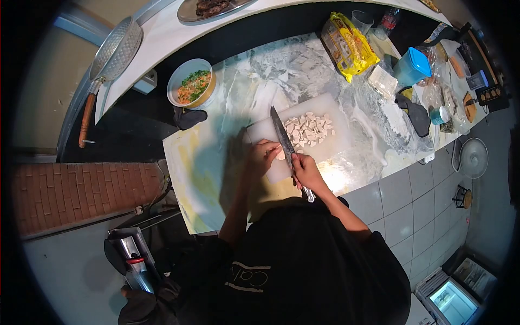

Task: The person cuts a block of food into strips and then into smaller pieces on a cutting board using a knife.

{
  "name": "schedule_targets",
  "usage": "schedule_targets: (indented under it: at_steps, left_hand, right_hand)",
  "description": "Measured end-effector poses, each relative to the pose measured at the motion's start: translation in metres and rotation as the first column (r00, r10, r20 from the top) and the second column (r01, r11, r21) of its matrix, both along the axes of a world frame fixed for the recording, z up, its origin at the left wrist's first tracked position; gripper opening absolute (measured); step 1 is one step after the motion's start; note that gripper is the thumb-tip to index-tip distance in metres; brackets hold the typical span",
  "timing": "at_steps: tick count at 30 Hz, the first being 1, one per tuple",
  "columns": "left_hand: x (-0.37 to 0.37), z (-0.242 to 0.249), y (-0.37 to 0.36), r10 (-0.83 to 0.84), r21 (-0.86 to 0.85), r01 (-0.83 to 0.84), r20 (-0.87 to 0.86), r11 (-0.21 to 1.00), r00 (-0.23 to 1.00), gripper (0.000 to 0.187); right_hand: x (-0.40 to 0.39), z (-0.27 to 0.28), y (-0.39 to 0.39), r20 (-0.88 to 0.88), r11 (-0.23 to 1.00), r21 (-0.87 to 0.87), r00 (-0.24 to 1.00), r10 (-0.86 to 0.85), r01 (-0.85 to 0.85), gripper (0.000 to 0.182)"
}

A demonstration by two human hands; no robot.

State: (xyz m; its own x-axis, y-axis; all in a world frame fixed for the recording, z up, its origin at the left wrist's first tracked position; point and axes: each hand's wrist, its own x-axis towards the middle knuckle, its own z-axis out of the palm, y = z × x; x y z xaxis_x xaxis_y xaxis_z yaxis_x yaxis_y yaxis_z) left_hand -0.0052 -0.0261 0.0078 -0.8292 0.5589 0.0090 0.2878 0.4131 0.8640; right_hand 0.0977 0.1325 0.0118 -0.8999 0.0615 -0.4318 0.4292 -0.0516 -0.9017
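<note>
My right hand (pixel 306 172) is closed around the handle of a kitchen knife (pixel 281 129). Its long dark blade points away from me, over a white cutting board (pixel 337 108). Just left of the blade, my left hand (pixel 264 155) has its fingers curled together on a pale piece of food (pixel 280 155), pressed to the board; the fingers partly cover it. A pile of pale cut pieces (pixel 310 129) lies on the board to the right of the blade. Their exact kind I cannot make out.
A bowl of chopped carrot and greens (pixel 193 88) stands at the back left, beside a dark cloth (pixel 189 117). Toward the back right are a yellow bag (pixel 349 47), a blue container (pixel 413 66) and a white block (pixel 382 81). A strainer-like pan (pixel 116 50) rests on the ledge.
</note>
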Motion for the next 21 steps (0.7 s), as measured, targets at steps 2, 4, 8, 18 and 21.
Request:
schedule_targets:
  at_steps: [2, 4, 8, 18, 21]
  left_hand:
    - [0.000, -0.012, -0.005, -0.101, 0.091, 0.113, -0.123, 0.989, 0.987, 0.029]
    - [0.007, -0.010, -0.008, -0.095, 0.058, 0.105, -0.156, 0.993, 0.983, 0.037]
    - [0.015, -0.003, -0.007, -0.084, 0.032, 0.098, -0.305, 0.995, 0.949, 0.047]
    - [0.024, 0.004, -0.001, -0.046, -0.024, 0.040, -0.343, 0.999, 0.938, 0.039]
    - [0.024, 0.006, -0.001, -0.049, -0.031, 0.040, -0.360, 0.999, 0.932, 0.036]
  right_hand:
    - [0.000, -0.003, 0.000, -0.015, 1.000, 0.006, 1.000, -0.006, 0.006, 0.039]
    - [0.001, -0.002, 0.000, -0.016, 1.000, 0.001, 1.000, -0.012, 0.012, 0.038]
    - [0.001, -0.002, -0.001, -0.002, 0.999, -0.013, 0.999, -0.033, 0.033, 0.038]
    - [0.000, 0.007, 0.009, -0.015, 0.995, -0.061, 0.996, -0.083, 0.082, 0.040]
    - [-0.002, 0.011, 0.013, -0.029, 0.980, -0.049, 0.981, -0.194, 0.192, 0.042]
